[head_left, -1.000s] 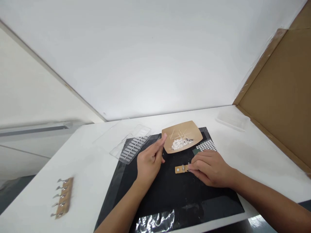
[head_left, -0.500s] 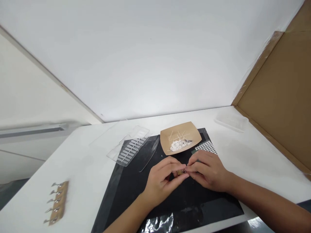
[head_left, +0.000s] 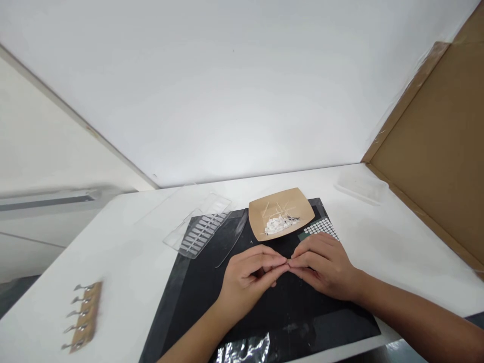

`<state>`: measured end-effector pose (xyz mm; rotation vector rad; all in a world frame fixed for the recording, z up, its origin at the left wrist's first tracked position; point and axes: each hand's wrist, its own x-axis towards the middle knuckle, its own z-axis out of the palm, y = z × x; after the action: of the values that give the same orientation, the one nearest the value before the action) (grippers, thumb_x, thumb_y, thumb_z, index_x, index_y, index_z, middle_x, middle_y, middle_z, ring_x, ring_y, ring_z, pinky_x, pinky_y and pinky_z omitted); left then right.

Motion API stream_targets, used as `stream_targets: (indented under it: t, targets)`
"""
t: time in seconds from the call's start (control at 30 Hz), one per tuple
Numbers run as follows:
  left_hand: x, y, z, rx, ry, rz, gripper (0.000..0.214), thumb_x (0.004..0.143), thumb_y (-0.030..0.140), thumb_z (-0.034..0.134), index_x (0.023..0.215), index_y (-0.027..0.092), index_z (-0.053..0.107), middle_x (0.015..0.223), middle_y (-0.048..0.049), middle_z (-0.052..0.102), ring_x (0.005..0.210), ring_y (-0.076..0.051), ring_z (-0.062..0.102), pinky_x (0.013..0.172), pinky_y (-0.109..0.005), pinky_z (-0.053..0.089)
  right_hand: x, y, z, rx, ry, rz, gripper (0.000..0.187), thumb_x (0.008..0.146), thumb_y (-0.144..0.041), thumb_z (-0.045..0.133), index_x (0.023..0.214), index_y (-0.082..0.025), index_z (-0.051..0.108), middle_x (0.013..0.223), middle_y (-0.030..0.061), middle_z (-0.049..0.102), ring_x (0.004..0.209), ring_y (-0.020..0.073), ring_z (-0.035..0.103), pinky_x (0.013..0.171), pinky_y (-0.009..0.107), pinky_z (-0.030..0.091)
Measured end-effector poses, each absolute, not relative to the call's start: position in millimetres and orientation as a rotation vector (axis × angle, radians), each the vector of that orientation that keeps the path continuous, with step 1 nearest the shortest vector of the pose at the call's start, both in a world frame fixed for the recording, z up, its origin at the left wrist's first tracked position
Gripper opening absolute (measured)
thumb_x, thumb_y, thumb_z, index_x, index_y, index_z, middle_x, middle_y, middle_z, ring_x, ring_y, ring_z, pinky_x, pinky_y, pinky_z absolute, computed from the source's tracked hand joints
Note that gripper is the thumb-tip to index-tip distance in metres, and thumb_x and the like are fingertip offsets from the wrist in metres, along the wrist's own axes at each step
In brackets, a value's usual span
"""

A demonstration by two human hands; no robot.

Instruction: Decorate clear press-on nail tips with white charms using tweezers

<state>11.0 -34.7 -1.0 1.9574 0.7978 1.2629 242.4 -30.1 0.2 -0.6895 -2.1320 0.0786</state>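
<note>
Head view: left hand (head_left: 249, 275) and right hand (head_left: 325, 263) meet over black mat (head_left: 291, 312), fingers pinched on a small piece (head_left: 288, 263) (mostly hidden); apparently mid-handling, what's done or left unclear.

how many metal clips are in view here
5 metal clips, in one row from far to near along the brown strip lying on the white table, left of the black mat. Any between the fingers would be hidden.

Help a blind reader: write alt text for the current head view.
Left hand and right hand meet at the fingertips over a black mat; anything held is mostly hidden. Beyond: a brown tray of white bits. Far left: a strip with metal clips.
</note>
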Motion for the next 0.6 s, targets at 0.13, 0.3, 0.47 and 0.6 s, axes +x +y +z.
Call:
stream_targets:
  t: [0.13,0.3,0.47,0.6]
  targets:
    - [8.7,-33.0,-1.2,1.889,0.757,1.226,0.017,0.089,0.008,0.08,0.102,0.019,0.083,0.094,-0.0042,0.078,0.051,-0.006,0.071,0.048,-0.013,0.057,241.8,-30.5,0.5,-0.687,-2.143,0.08,0.009,0.098,-0.023,0.076,0.099,-0.022,0.067,0.091,0.0,0.075,0.079,0.0142,0.067,0.073,0.031,0.049]
    - [-5.5,-24.6,2.4,2.074,0.701,1.198,0.02,0.089,0.008,0.081,0.106,0.017,0.081,0.097,-0.0055,0.078,0.054,-0.006,0.072,0.05,-0.013,0.06,243.5,-28.9,-0.7,-0.693,-2.155,0.061,0.022,0.095,-0.035,0.081,0.105,-0.022,0.066,0.092,0.0009,0.075,0.083,0.0164,0.069,0.076,0.032,0.05]
    - [-28.8,-14.2,5.8,2.326,0.744,1.089,0.02,0.093,0.012,0.078,0.112,0.017,0.079,0.101,-0.0059,0.078,0.055,-0.004,0.07,0.053,-0.012,0.06,247.7,-25.7,2.9,-0.72,-2.144,0.019,0.025,0.094,-0.039,0.079,0.105,-0.021,0.066,0.091,0.0019,0.075,0.082,0.0174,0.069,0.076,0.034,0.048]
    - [-35.0,-9.9,6.7,2.488,0.719,1.04,0.019,0.096,0.013,0.074,0.114,0.017,0.078,0.101,-0.0066,0.079,0.077,-0.011,0.078,0.069,-0.017,0.065,249.8,-26.0,6.5,-0.732,-2.155,0.039,0.019,0.092,-0.033,0.076,0.103,-0.02,0.067,0.091,0.0013,0.074,0.082,0.0175,0.068,0.077,0.034,0.046]
